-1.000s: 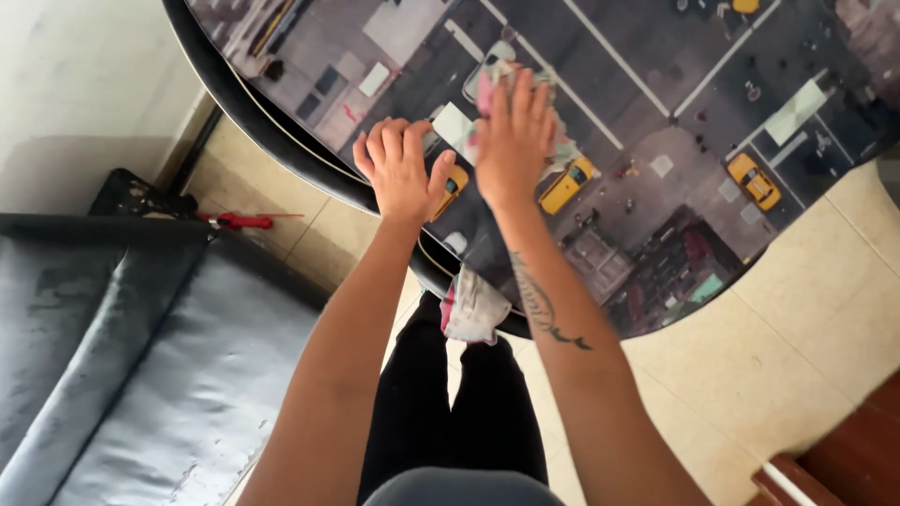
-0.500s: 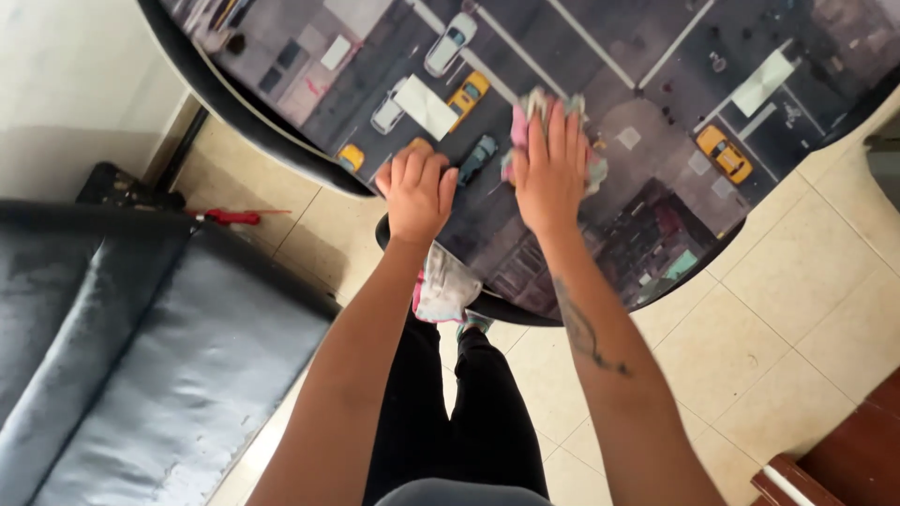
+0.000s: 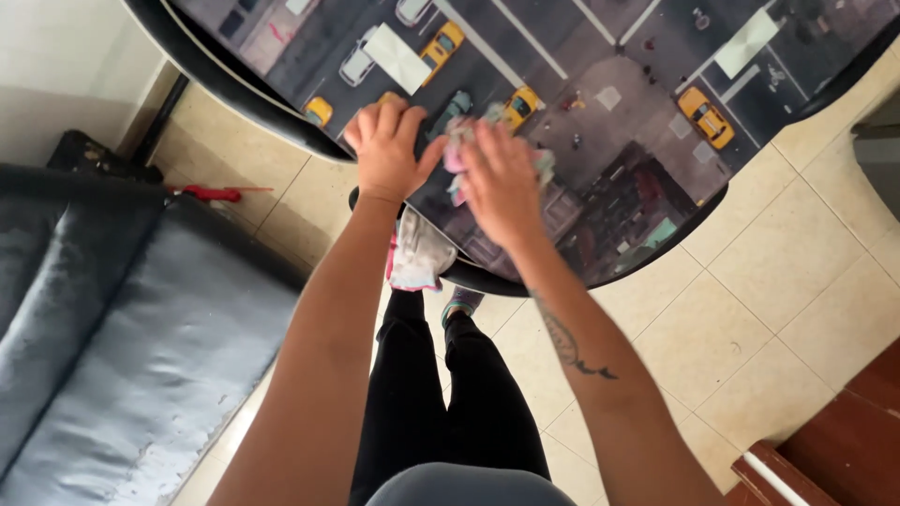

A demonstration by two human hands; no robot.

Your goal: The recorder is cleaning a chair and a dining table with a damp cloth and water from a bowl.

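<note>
- Glossy black-rimmed table, printed with an aerial street scene of yellow cabs and road lines; stands over pale floor tiles, close by a dark sofa.
- Pressed flat on the tabletop under the right hand: a crumpled pink and pale-green cloth, bunched so that the palm covers most of it; only frayed edges peeking out at the fingertips and to the right side; fingers spread and laid over the cloth rather than curled round it, seemingly to bear down on the surface.
- Left hand resting just beside, on the table near its edge, fingers bent and knuckles up; holding nothing visible; looks placed as a brace, steadying the body while leaning over.
- Draped over the near rim, below the left wrist: a second rag, white with pink trim, hanging half off the edge; untouched by either hand.
- Further off, on the floor by the wall: a red-handled tool, well apart from both hands; too small to tell its kind.
- Bottom right corner: reddish wooden furniture, partly cut off.
</note>
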